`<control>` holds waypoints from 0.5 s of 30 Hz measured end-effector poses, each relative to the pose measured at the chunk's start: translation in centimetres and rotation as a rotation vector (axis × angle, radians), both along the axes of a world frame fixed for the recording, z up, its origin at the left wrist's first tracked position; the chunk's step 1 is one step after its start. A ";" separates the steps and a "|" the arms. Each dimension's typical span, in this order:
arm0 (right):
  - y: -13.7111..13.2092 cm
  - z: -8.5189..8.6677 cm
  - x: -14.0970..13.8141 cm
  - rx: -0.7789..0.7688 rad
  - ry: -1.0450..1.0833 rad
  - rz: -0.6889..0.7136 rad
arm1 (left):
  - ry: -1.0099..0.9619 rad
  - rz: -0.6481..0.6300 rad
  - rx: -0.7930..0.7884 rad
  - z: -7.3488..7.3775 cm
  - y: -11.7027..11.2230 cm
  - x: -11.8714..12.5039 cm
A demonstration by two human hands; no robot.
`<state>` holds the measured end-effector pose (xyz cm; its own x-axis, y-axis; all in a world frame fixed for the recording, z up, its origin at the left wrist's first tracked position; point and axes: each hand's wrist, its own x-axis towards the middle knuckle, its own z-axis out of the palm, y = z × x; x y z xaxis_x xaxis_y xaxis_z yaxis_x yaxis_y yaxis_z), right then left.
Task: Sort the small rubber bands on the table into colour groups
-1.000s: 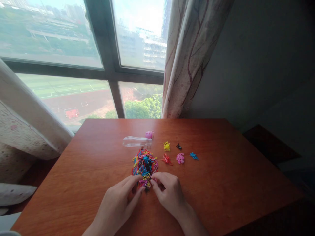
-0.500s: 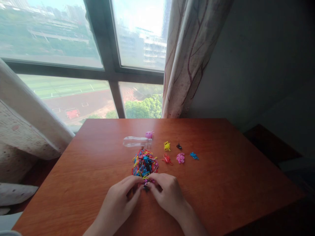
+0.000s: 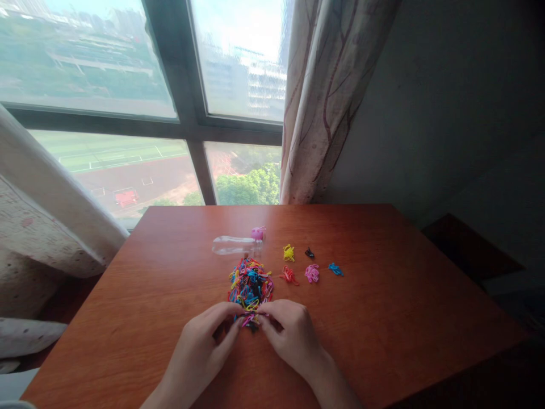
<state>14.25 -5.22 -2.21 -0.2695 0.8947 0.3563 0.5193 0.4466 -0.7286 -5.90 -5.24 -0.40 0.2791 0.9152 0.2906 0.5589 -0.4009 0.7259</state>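
A mixed pile of small coloured rubber bands (image 3: 250, 281) lies on the brown wooden table (image 3: 383, 335). At its near edge my left hand (image 3: 206, 338) pinches thumb and fingers on a few bands. My right hand (image 3: 293, 335) faces it, its thumb and fingers also closed on bands. A dark strand stretches between the two sets of fingertips, with pink and black bands just below it. The fingers partly hide what they grip.
Sorted bunches lie to the right: yellow (image 3: 288, 253), black (image 3: 309, 253), red (image 3: 289, 275), pink (image 3: 312, 273) and blue (image 3: 336, 269) bands. Behind the pile, a clear plastic bottle (image 3: 236, 245) lies sideways by a pink cap (image 3: 258, 233). A window and curtains stand behind the table.
My left hand has shifted slightly left, so the gap between the fingertips is wider and a dark band shows across it. The bunches and bottle have stayed put.
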 end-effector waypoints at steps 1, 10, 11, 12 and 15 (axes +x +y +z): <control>0.0 0.1 0.0 0.005 0.012 0.008 | -0.001 0.004 0.002 0.0 0.0 0.0; -0.1 0.5 0.4 0.004 0.043 0.012 | 0.034 0.067 0.002 0.2 0.1 -0.4; -0.1 0.4 0.5 0.002 0.043 -0.005 | 0.036 0.083 0.003 0.2 0.1 -0.5; 0.0 0.3 0.6 0.000 0.042 -0.029 | 0.039 0.097 0.004 0.1 0.2 -0.6; 0.5 0.2 1.7 0.012 0.030 -0.146 | 0.061 0.107 0.003 -0.2 0.2 -0.7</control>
<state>15.93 -4.68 -2.04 -0.1261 0.9190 0.3735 0.5573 0.3771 -0.7398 -6.62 -5.01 -0.62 0.1969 0.9398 0.2793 0.6418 -0.3389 0.6879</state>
